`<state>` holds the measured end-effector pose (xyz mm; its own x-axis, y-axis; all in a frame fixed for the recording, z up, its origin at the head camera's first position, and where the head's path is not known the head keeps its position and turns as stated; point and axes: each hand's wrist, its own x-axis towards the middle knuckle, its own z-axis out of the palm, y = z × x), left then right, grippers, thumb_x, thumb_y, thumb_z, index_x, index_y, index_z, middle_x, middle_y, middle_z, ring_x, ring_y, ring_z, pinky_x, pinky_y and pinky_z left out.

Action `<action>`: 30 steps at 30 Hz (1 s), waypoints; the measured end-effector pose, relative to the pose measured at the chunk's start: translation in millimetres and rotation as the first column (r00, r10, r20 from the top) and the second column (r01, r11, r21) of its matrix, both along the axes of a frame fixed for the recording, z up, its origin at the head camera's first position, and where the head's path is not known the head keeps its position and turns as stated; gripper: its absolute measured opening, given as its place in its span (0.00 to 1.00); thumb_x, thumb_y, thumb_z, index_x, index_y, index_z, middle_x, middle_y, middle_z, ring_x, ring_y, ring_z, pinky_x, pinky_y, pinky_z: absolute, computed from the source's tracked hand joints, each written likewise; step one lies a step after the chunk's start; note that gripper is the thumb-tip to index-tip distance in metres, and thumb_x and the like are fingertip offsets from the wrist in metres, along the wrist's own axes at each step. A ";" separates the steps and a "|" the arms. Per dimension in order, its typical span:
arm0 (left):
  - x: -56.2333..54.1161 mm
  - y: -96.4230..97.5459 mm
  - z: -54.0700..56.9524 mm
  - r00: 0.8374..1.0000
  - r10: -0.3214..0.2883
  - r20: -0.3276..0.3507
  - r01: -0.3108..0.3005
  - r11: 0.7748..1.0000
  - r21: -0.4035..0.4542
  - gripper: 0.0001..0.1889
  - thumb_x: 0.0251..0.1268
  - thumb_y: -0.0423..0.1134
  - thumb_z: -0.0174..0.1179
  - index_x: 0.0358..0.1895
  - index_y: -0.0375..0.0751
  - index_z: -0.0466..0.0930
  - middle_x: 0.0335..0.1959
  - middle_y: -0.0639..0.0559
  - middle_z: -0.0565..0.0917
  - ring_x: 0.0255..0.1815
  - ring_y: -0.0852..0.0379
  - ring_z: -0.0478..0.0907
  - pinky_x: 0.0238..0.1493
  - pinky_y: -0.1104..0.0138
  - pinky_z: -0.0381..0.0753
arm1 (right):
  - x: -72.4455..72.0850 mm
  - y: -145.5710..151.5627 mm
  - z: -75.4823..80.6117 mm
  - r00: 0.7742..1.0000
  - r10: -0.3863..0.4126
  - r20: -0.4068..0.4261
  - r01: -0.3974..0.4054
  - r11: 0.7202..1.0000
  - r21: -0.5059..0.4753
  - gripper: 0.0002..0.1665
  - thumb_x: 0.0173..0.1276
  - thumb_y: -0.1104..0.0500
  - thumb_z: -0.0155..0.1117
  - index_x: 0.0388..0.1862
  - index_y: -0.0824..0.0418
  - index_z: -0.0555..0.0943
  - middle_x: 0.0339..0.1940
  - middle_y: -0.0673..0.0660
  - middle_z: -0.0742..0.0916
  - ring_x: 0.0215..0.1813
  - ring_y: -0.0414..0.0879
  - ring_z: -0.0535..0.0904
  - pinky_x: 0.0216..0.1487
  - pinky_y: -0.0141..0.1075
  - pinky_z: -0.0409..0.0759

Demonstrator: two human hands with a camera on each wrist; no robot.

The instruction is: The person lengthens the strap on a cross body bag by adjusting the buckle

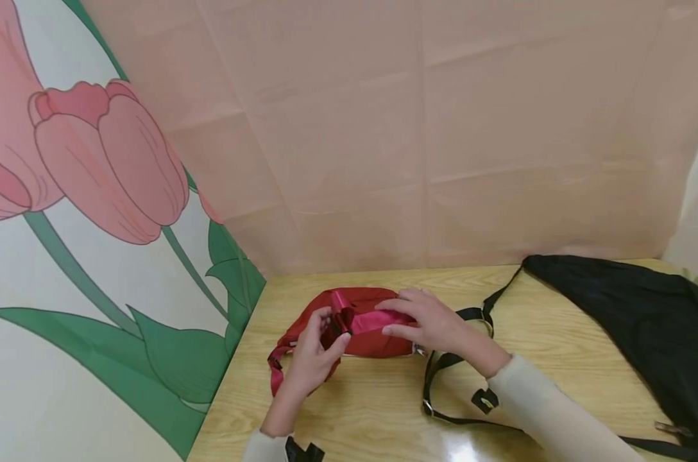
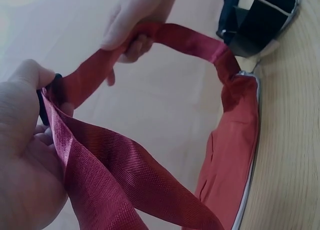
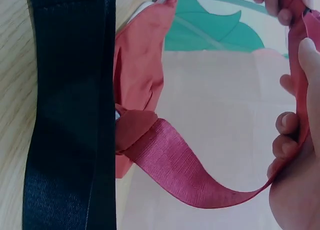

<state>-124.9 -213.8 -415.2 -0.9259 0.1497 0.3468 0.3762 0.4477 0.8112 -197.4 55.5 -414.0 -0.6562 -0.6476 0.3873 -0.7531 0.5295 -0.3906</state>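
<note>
A red waist bag (image 1: 378,346) lies on the table, its magenta-red strap (image 1: 374,321) raised above it. My left hand (image 1: 311,356) pinches a black plastic fitting (image 2: 42,107) on that strap between thumb and fingers; its exact kind is partly hidden. Two lengths of webbing (image 2: 102,165) run from the fitting past the palm. Farther along the same strap, my right hand (image 1: 432,321) grips the webbing, thumb on one side and fingers curled on the other. From there the strap sags in a curve to the bag's end in the right wrist view.
A black bag (image 1: 626,308) lies on the right of the wooden table (image 1: 534,359). Its black strap (image 1: 470,421) loops over the table beneath my right forearm, with metal adjusters on it. A pink-beige sheet (image 1: 349,141) hangs behind, and a tulip-painted wall (image 1: 112,269) stands left.
</note>
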 end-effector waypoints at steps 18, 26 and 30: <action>-2.2 12.5 0.0 0.996 -0.068 -0.054 0.072 0.995 0.071 0.25 0.70 0.34 0.62 0.66 0.33 0.66 0.54 0.44 0.81 0.58 0.48 0.78 0.63 0.54 0.75 | 16.2 -28.0 1.3 0.995 0.091 0.045 -0.094 0.992 0.080 0.29 0.72 0.56 0.64 0.70 0.55 0.72 0.60 0.52 0.82 0.59 0.46 0.77 0.59 0.45 0.79; -3.2 7.7 -4.5 0.992 -0.099 -0.075 0.102 0.994 0.047 0.25 0.71 0.34 0.62 0.67 0.37 0.66 0.56 0.47 0.82 0.59 0.51 0.79 0.62 0.57 0.76 | 11.5 -21.9 -0.6 0.991 0.120 0.055 -0.120 0.993 -0.003 0.28 0.78 0.42 0.57 0.70 0.53 0.74 0.56 0.47 0.81 0.57 0.41 0.73 0.58 0.44 0.76; -1.6 5.4 -3.9 0.995 -0.069 -0.073 0.072 0.997 0.043 0.24 0.70 0.35 0.62 0.66 0.37 0.67 0.54 0.47 0.82 0.57 0.50 0.79 0.60 0.57 0.77 | 6.3 -14.2 -0.8 0.994 0.104 0.042 -0.103 0.995 -0.016 0.29 0.78 0.38 0.52 0.68 0.52 0.77 0.51 0.46 0.81 0.52 0.41 0.73 0.53 0.43 0.75</action>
